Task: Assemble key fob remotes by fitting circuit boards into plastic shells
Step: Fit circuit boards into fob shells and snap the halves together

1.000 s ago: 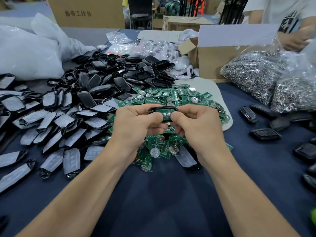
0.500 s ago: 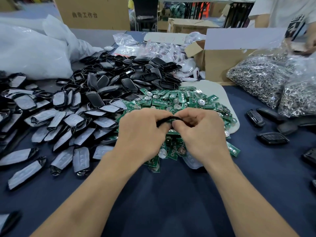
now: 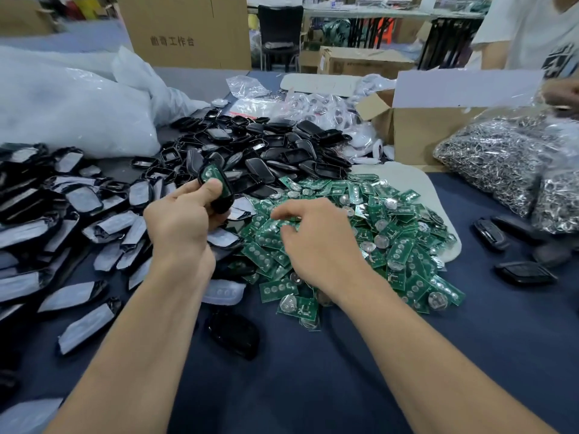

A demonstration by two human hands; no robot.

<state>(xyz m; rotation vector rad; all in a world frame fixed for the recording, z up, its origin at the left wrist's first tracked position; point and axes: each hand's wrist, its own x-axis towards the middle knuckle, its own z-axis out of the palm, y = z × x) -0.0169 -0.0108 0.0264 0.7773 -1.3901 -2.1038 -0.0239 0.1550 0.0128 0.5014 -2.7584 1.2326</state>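
Note:
My left hand (image 3: 181,220) grips a black key fob shell (image 3: 216,186) with a green circuit board seated in it, held tilted above the table with the thumb across its lower half. My right hand (image 3: 316,239) hovers over the heap of green circuit boards (image 3: 391,233), fingers loosely curled downward, holding nothing that I can see. A pile of empty black shells (image 3: 275,151) lies behind the boards. Shell halves with grey film (image 3: 72,208) spread over the left of the table.
A lone black shell (image 3: 233,335) and a clear button pad (image 3: 224,291) lie between my forearms. Finished black fobs (image 3: 523,272) sit at right. Bags of metal parts (image 3: 501,164), a cardboard box (image 3: 438,133) and white plastic bags (image 3: 72,108) ring the back. Another person stands at far right.
Both hands were pressing on one shell together. Now they have parted: the left hand has lifted the shell with its board to the left, and the right hand has dropped over the circuit boards.

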